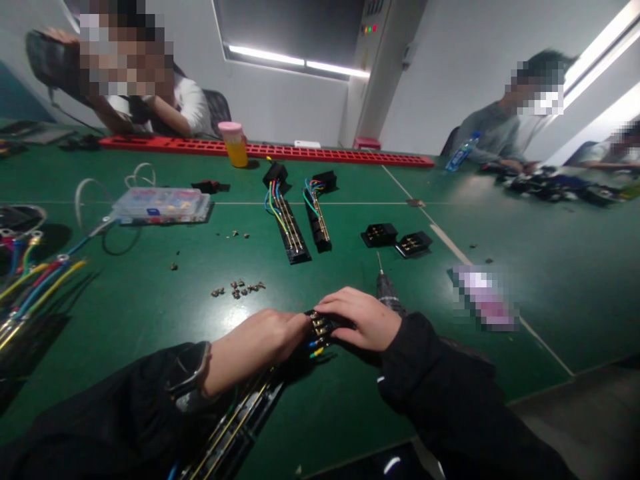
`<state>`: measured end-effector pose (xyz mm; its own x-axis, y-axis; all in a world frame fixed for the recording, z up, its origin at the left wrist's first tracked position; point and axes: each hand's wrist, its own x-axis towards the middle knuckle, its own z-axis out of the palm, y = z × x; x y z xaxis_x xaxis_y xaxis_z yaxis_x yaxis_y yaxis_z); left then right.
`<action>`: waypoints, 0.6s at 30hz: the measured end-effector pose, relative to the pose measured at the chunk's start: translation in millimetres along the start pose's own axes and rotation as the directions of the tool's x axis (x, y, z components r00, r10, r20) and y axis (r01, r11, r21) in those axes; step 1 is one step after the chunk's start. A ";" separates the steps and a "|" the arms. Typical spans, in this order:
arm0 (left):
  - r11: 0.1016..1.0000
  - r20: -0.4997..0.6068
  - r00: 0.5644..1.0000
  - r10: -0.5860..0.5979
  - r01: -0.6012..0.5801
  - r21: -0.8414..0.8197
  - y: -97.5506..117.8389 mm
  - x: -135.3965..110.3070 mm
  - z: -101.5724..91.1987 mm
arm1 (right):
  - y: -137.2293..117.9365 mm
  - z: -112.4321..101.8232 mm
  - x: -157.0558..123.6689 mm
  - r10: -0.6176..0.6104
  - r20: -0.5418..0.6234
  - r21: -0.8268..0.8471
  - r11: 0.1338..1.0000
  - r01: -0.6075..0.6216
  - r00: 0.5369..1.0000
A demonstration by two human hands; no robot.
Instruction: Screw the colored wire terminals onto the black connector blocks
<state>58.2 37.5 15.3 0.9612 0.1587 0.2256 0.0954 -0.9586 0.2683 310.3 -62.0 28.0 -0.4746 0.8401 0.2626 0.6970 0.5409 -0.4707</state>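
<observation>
A small black socket block (321, 325) with brass contacts lies between my two hands, with blue and yellow-green wire ends at its near side. My left hand (265, 339) is closed, its fingertips pinching the block's left edge. From the right, my right hand (364, 317) curls its fingers over the same block. A long black strip with brass bars (245, 417) runs below my left wrist toward the near edge; whether it joins the block is hidden. Just beyond my right hand lies a power screwdriver (387, 291), its rear covered by my arm. Small screws (240, 289) lie scattered past my left hand.
Two wired black socket strips (287, 223) lie farther back, beside two loose black sockets (379, 235). At left are a clear parts box (159, 205) and wire bundles (37, 287). A cup (235, 145) stands before a red rail (320, 154). People sit across the table.
</observation>
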 end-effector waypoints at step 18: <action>0.996 0.154 0.985 -0.077 0.082 -0.026 4.1 -1.4 -8.6 | 1.8 1.8 -3.3 -0.016 -0.013 -0.047 0.999 0.016 1.000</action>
<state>55.0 35.4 24.1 0.9794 0.1938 0.0571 0.1672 -0.9360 0.3099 312.2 -63.9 24.8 -0.4792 0.8315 0.2809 0.7141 0.5555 -0.4260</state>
